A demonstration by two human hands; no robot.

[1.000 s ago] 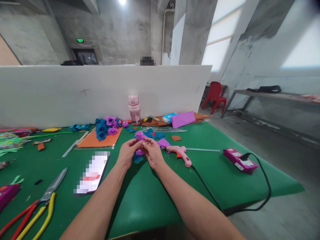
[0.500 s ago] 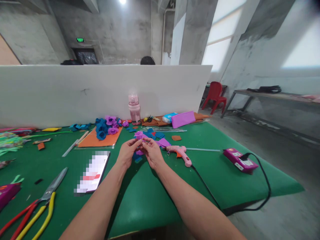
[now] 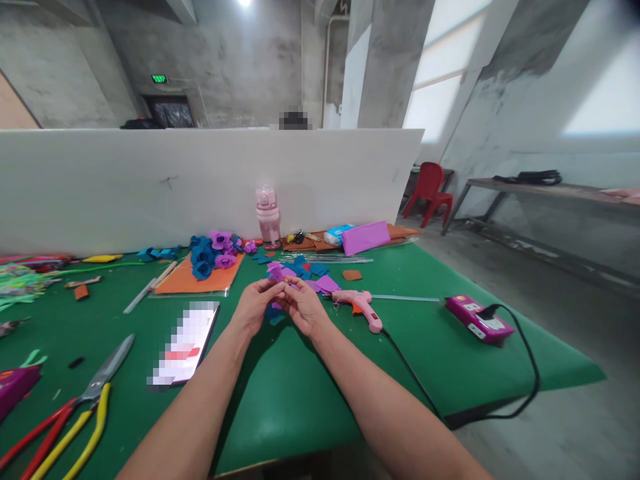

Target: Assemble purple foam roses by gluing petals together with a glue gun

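My left hand (image 3: 253, 305) and my right hand (image 3: 304, 308) meet over the table, fingertips pinched together. A small purple paper flower (image 3: 275, 269) rises just above the fingertips, gripped between them; its lower part is hidden by the fingers. Around and beneath the hands lie purple paper pieces (image 3: 327, 285) and dark blue paper pieces (image 3: 319, 269). Just right of my right hand, a pink glue gun (image 3: 361, 305) lies on its side with a clear glue stick (image 3: 407, 299) poking from its back.
On the green table (image 3: 280, 413) lie red-and-yellow-handled scissors (image 3: 95, 393), a phone (image 3: 187, 347) and an orange sheet (image 3: 185, 283) bearing finished blue and purple flowers (image 3: 203, 257). A pink bottle (image 3: 269, 217) stands by the white partition (image 3: 210, 180). A purple power strip (image 3: 479, 320) sits right.
Both hands stay pinched together and shift very slightly. The purple flower above the fingertips has turned or tilted a little to the left.
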